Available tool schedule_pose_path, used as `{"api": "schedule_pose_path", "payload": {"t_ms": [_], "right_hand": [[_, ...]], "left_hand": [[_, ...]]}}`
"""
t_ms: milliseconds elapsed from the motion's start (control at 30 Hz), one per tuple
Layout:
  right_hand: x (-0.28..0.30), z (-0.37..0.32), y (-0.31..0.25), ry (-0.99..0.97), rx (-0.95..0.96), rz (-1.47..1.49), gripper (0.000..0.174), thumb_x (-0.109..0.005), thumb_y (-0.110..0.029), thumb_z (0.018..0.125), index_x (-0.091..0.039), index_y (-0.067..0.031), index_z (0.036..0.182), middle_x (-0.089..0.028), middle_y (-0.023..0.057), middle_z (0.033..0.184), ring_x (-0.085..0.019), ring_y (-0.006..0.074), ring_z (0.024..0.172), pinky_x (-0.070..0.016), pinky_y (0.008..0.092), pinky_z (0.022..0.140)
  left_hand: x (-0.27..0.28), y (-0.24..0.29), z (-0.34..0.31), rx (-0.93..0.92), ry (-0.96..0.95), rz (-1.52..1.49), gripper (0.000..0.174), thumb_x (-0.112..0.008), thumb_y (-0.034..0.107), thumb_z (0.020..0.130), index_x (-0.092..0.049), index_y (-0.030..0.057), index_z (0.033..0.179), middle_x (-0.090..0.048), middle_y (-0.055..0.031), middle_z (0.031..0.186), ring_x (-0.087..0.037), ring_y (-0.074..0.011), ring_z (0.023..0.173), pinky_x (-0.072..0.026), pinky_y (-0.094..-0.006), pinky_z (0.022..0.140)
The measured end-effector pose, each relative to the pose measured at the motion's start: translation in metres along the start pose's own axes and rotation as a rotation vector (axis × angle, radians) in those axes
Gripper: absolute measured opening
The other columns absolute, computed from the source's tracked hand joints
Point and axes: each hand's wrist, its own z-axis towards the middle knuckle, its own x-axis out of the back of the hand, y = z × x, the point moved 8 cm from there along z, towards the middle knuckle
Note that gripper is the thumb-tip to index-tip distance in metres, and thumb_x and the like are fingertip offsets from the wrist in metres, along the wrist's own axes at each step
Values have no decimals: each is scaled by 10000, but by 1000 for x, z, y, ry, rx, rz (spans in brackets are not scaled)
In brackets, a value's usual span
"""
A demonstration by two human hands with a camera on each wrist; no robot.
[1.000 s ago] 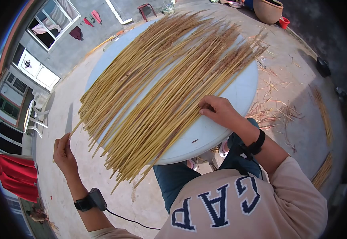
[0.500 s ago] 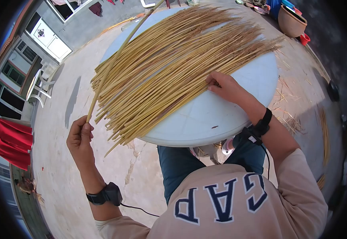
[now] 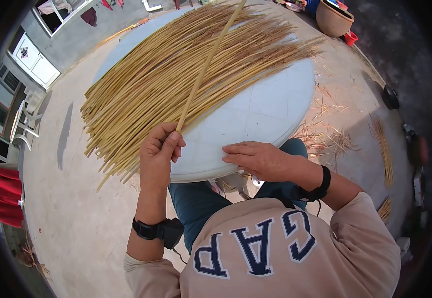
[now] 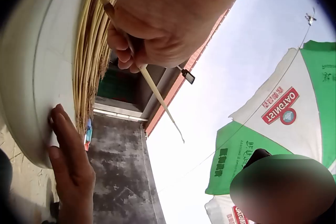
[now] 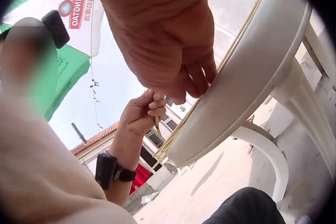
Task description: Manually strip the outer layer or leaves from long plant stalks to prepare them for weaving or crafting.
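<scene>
My left hand (image 3: 159, 151) pinches one long yellow stalk (image 3: 207, 67) near its thick end, between thumb and fingers. The stalk slants up and away over a wide layer of similar dry stalks (image 3: 141, 107) with brownish feathery tops. These lie side by side on a round white table (image 3: 265, 109). At the near edge of the tabletop, my right hand (image 3: 263, 161) lies with its fingers straight and holds nothing. In the left wrist view the held stalk (image 4: 156, 91) tapers to a thin, bent tip.
A small bundle of stalks (image 3: 384, 151) lies on the ground at the right, past scattered straw scraps (image 3: 332, 141). A white plastic chair (image 3: 26, 124) stands at the left. At the far right is a clay pot (image 3: 334, 21) beside a red bucket (image 3: 350, 38).
The left hand has lifted the stalk from the left side and brought it right, in front of the body. The right hand has left the stalks and moved to the table's near edge, fingers straightened.
</scene>
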Motion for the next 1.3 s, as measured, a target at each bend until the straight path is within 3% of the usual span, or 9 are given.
{"api": "schedule_pose_path", "payload": {"t_ms": [67, 133, 200, 267, 300, 400, 700, 1067, 1300], "right_hand": [[6, -10, -13, -18, 59, 51, 299, -574, -53, 795, -539, -42, 1092, -558, 109, 1100, -568, 267, 965, -483, 334, 772], [32, -15, -2, 155, -71, 280, 259, -582, -24, 785, -563, -40, 1043, -596, 90, 1005, -594, 261, 867, -496, 308, 713], [53, -16, 9, 295, -113, 243, 202, -589, -35, 801, -575, -38, 1003, -614, 64, 883, -617, 191, 744, -494, 267, 639], [63, -27, 48, 469, -467, 547, 173, -594, -65, 823, -571, -21, 989, -603, 52, 822, -592, 112, 671, -470, 228, 584], [63, -26, 60, 550, -513, 662, 190, -602, -115, 835, -569, -2, 984, -591, 34, 780, -552, 58, 627, -434, 194, 522], [64, -16, 71, 549, -647, 795, 207, -581, -134, 851, -575, -4, 1012, -589, 14, 788, -526, 50, 625, -411, 185, 504], [60, -3, 87, 585, -629, 798, 157, -562, -150, 853, -592, 3, 877, -568, 17, 665, -513, 45, 536, -389, 179, 439], [55, 0, 90, 488, -672, 849, 154, -513, -140, 875, -566, -6, 820, -573, 17, 695, -541, 54, 558, -419, 183, 458], [48, -2, 90, 607, -740, 798, 134, -503, -125, 867, -564, -15, 819, -530, -3, 635, -505, 43, 519, -392, 176, 442]], "left_hand": [[-21, -12, 12, 9, -44, -46, 158, -509, 69, 868, -593, 13, 990, -561, -13, 693, -447, -44, 556, -352, -178, 483], [-50, -19, 21, 27, -126, -178, 181, -502, 74, 875, -563, -10, 1023, -563, -32, 731, -464, -53, 571, -354, -176, 494], [-74, -23, 29, 10, -177, -230, 184, -505, 64, 871, -549, -13, 1033, -565, -42, 751, -480, -61, 592, -373, -181, 511], [-97, -30, 31, 47, -225, -273, 183, -515, 59, 866, -550, -14, 1030, -563, -45, 747, -485, -66, 595, -383, -184, 519], [-105, -33, 33, 55, -255, -279, 177, -521, 57, 862, -549, -13, 1022, -564, -47, 750, -489, -70, 595, -391, -187, 518], [-118, -41, 33, 50, -291, -239, 155, -526, 64, 863, -550, -14, 994, -562, -46, 738, -484, -72, 576, -383, -188, 496], [-112, -56, 28, 77, -279, 0, 129, -563, 137, 860, -548, 14, 899, -546, -26, 660, -450, -58, 498, -347, -180, 437], [-110, -52, 28, 104, -259, -95, 135, -575, 180, 857, -560, 46, 862, -518, 5, 582, -422, -30, 469, -282, -155, 406], [-103, -56, 31, 164, -193, -186, 167, -578, 213, 859, -553, 48, 859, -528, -11, 578, -427, -40, 456, -293, -161, 399]]}}
